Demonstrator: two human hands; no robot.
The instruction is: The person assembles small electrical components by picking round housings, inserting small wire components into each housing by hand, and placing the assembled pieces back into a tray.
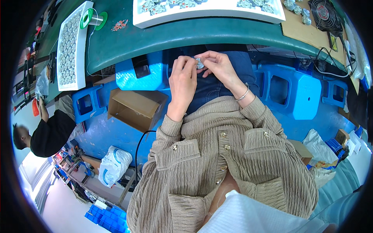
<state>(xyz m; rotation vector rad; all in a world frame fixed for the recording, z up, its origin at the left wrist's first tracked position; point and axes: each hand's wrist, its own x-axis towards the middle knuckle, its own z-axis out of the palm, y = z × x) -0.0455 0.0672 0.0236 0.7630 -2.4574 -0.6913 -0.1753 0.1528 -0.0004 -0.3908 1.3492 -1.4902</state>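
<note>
Left hand: the left hand is held over the lap, fingers curled in together, fingertips closed on the left edge of a small round metal part.
Right hand: the right hand meets it from the other side; thumb and forefinger pinch the same part, the other fingers bent loosely beside it. A thin bracelet sits on this wrist.
Metal part: small, silvery and round, clamped between the fingertips of both hands, just below the edge of the green table and above the blue jeans.
Trays: a white foam tray lies on the table straight ahead, filled with more silvery parts; a second white tray lies to the left, packed with rows of the same kind.
Spool: a green spool of wire rests beside the left tray.
Fan: a small black fan sits at the far right of the table on a brown board.
Cardboard box: an open brown box stands on the blue floor to the left of the knees, near a blue plastic stool.
Bags: a white plastic bag with blue print lies lower left; another white bag lies to the right.
Co-worker: a person in a black top is at the left edge.
</note>
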